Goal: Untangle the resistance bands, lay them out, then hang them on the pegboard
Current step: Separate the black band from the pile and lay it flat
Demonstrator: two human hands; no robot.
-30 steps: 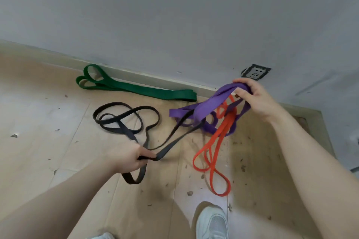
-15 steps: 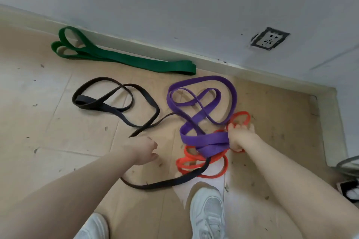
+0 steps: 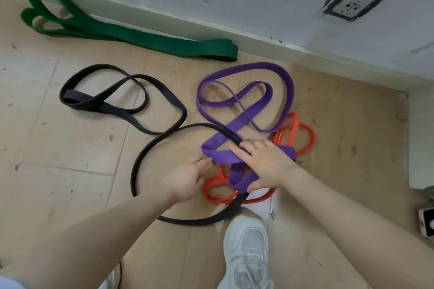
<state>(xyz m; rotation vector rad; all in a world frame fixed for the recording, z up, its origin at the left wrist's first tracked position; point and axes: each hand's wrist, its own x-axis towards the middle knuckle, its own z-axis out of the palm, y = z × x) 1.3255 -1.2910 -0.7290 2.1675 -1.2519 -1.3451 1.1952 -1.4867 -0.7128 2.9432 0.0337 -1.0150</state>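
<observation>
Both hands on the tangled bands

The right hand pinches the purple band, fingers spread; the left hand touches its fold with loose fingertips. Orange band lies beneath, black band left, green band along the wall, all on the floor

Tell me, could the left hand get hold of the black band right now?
Probably yes. The left hand sits inside the black band's big floor loop, nothing covering that stretch. Further right, the purple band crosses over it.

Floor; four tangled bands
</observation>
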